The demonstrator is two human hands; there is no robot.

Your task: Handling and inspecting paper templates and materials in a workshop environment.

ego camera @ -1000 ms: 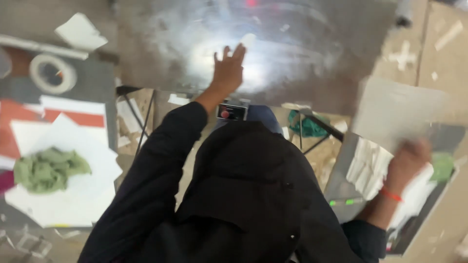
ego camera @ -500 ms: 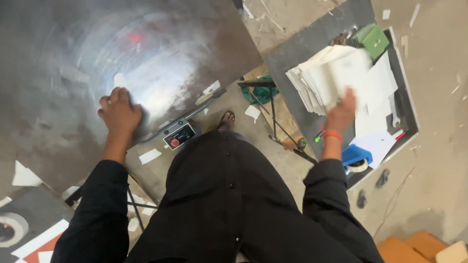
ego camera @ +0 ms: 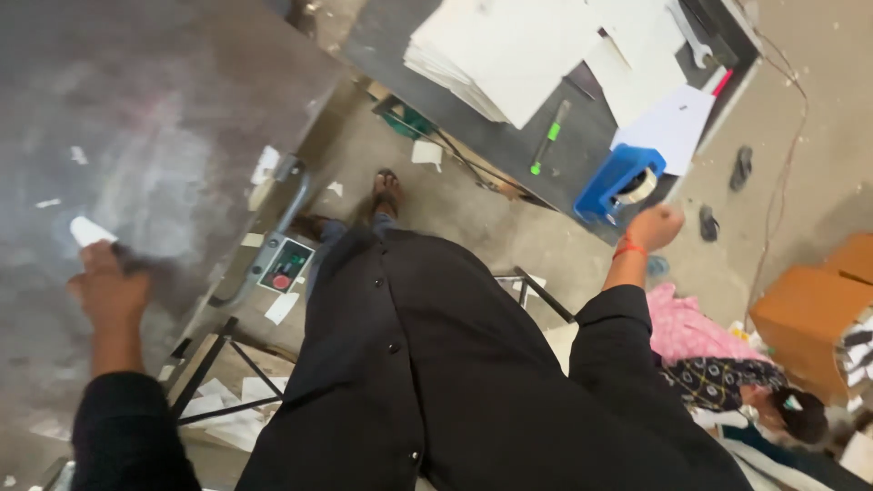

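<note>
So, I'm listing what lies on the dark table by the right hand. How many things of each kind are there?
Stack of white sheets: 1
Loose white sheet: 1
Green marker pen: 1
Blue tape dispenser: 1
Wrench: 1
Total: 5, on the dark table. The right hand hangs just off its edge, touching none.

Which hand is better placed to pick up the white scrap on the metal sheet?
Left. The left hand rests on the metal sheet, touching the white scrap; the right hand is raised beside the blue tape dispenser.
</note>
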